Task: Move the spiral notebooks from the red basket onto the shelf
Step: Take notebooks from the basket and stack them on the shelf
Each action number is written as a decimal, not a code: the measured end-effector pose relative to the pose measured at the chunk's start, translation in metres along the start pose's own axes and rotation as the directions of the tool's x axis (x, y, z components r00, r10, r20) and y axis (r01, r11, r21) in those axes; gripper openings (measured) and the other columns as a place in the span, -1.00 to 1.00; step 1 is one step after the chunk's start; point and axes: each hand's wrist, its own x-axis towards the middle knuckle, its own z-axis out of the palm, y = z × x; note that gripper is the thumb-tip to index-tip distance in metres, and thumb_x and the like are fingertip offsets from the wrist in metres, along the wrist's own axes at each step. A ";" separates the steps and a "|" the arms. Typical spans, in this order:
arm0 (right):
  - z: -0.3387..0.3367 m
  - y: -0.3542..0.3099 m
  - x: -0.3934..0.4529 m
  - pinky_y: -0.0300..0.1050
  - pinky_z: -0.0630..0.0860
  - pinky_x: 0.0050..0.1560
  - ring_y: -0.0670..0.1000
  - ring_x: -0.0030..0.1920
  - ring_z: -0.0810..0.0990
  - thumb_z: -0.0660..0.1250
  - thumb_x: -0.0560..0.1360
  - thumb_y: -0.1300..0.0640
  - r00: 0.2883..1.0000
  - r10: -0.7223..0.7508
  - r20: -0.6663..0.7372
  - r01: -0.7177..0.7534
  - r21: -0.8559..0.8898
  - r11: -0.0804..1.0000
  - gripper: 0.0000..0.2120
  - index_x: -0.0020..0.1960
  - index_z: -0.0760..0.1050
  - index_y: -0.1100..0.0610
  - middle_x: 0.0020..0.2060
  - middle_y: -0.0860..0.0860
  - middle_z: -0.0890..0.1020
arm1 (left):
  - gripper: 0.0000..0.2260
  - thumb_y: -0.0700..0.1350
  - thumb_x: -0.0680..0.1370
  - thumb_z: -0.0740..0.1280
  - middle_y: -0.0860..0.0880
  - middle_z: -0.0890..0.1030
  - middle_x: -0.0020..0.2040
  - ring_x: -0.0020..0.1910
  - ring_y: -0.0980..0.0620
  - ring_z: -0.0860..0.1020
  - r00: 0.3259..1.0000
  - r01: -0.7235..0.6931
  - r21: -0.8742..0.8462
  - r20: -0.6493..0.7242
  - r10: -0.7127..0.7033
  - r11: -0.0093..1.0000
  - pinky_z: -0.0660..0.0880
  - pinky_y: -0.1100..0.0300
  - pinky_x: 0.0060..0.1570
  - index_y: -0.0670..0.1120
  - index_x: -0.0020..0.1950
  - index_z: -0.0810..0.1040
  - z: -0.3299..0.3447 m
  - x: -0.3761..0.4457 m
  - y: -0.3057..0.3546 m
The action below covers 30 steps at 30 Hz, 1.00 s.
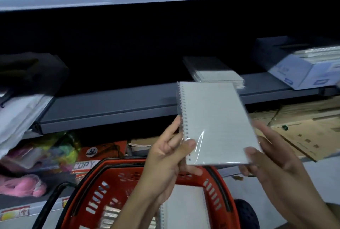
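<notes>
A white spiral notebook [213, 122] in clear wrap is held up in front of the grey shelf [114, 107]. My left hand [171, 157] grips its spiral side near the lower corner, thumb on the cover. My right hand [272, 157] grips the lower right corner. Below them the red basket [103, 188] holds another spiral notebook [184, 208], partly hidden by my left forearm. A stack of wrapped notebooks [219, 77] lies on the shelf just behind the held one.
A blue-white box [301, 70] of notebooks sits at the shelf's right end. White bags [20, 111] overhang the left end. Flattened cardboard [301, 127], a red A4 copy-paper pack [99, 153] and pink and yellow items [35, 166] fill the lower level.
</notes>
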 end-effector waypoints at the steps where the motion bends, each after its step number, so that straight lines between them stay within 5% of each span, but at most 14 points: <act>1: -0.002 -0.002 0.006 -0.13 0.51 -0.34 0.07 -0.27 0.54 0.27 0.52 0.33 1.000 0.001 -0.030 -0.001 0.009 1.000 -0.57 0.35 0.47 0.07 0.10 0.09 0.69 | -0.35 -0.30 0.49 0.37 -0.09 0.62 0.29 -0.02 -0.04 0.69 1.000 -0.012 0.002 -0.016 0.012 1.000 0.63 0.15 -0.43 0.01 0.54 0.28 0.004 0.006 0.001; 7: -0.004 -0.026 0.059 -0.06 0.47 -0.16 0.00 -0.27 0.53 0.26 0.58 0.31 0.996 -0.019 -0.087 0.021 0.018 1.000 -0.69 0.31 0.48 0.20 -0.01 0.11 0.68 | -0.45 -0.27 0.52 0.40 -0.05 0.70 0.14 -0.12 0.04 0.71 0.991 -0.060 0.029 -0.115 0.063 0.998 0.63 0.20 -0.36 -0.06 0.49 0.38 0.029 0.063 0.023; 11: -0.003 -0.044 0.118 -0.13 0.50 -0.11 0.01 -0.07 0.61 0.30 0.58 0.31 0.990 0.072 -0.125 -0.057 0.114 0.992 -0.68 0.33 0.43 0.24 0.15 0.17 0.63 | -0.54 -0.26 0.54 0.41 -0.05 0.74 0.00 -0.10 0.05 0.71 0.976 -0.074 0.023 -0.203 0.077 0.997 0.62 0.23 -0.31 -0.11 0.43 0.43 0.046 0.105 0.040; 18: -0.022 -0.033 0.157 -0.15 0.59 0.10 0.04 0.14 0.68 0.40 0.53 0.21 0.981 0.162 -0.110 -0.122 0.301 0.946 -0.58 0.33 0.43 0.33 0.21 0.19 0.63 | -0.63 -0.27 0.49 0.48 -0.05 0.69 0.08 -0.08 0.03 0.72 0.899 -0.170 0.139 -0.383 0.211 0.976 0.62 0.29 -0.13 -0.09 0.26 0.53 0.060 0.126 0.013; 21: -0.030 -0.021 0.146 -0.20 0.62 0.04 0.11 0.07 0.72 0.51 0.32 0.21 0.975 0.096 -0.198 -0.031 0.310 0.950 -0.41 0.30 0.44 0.30 0.14 0.24 0.65 | -0.65 -0.22 0.48 0.51 -0.02 0.75 -0.13 -0.10 0.13 0.71 0.877 -0.197 0.314 -0.366 0.310 0.929 0.53 0.44 -0.14 -0.03 0.22 0.55 0.055 0.122 -0.002; 23: -0.026 -0.020 0.147 -0.21 0.65 0.00 0.13 0.04 0.73 0.47 0.41 0.28 0.970 0.054 -0.235 0.000 0.222 0.975 -0.57 0.25 0.49 0.27 0.07 0.22 0.69 | -0.69 -0.17 0.50 0.49 -0.06 0.74 -0.20 -0.16 0.11 0.71 0.859 -0.202 0.380 -0.375 0.350 0.903 0.53 0.43 -0.17 0.00 0.21 0.57 0.051 0.127 -0.006; 27: -0.015 -0.022 0.163 -0.19 0.67 -0.09 0.12 -0.11 0.75 0.43 0.50 0.31 0.926 -0.024 -0.377 0.053 0.068 0.996 -0.74 0.18 0.57 0.28 -0.08 0.20 0.72 | -0.76 -0.09 0.48 0.52 0.06 0.56 0.00 -0.32 0.10 0.55 0.776 -0.226 0.589 -0.373 0.509 0.776 0.51 0.38 -0.20 0.04 0.12 0.64 0.049 0.145 -0.008; 30: -0.007 -0.024 0.183 -0.22 0.65 -0.25 0.09 -0.29 0.74 0.41 0.52 0.31 0.902 -0.038 -0.430 0.048 0.013 0.999 -0.79 0.15 0.58 0.31 -0.19 0.20 0.68 | -0.74 -0.06 0.47 0.52 0.17 0.46 0.01 -0.30 0.14 0.47 0.761 -0.192 0.608 -0.403 0.508 0.770 0.50 0.41 -0.16 0.04 0.14 0.65 0.049 0.164 -0.006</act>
